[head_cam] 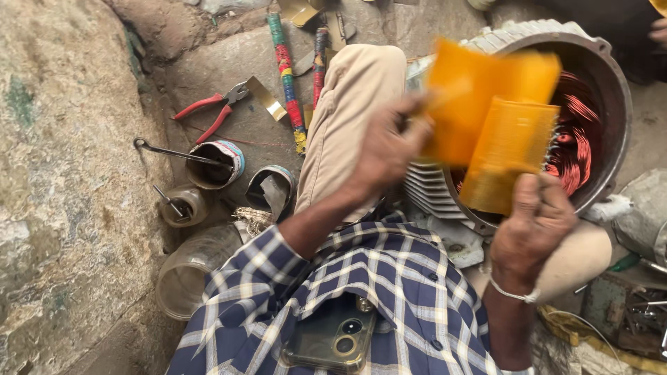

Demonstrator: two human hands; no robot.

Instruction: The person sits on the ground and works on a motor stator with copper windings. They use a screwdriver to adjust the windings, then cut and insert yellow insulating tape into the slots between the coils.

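Orange sheets (pixel 486 125) in left hand (pixel 385 149) and right hand (pixel 531 229), before motor housing (pixel 611 90)

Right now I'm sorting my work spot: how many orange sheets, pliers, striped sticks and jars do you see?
Orange sheets: 2, one in the left hand at, one in the right hand at
Pliers: 1
Striped sticks: 2
Jars: 2
Total: 7
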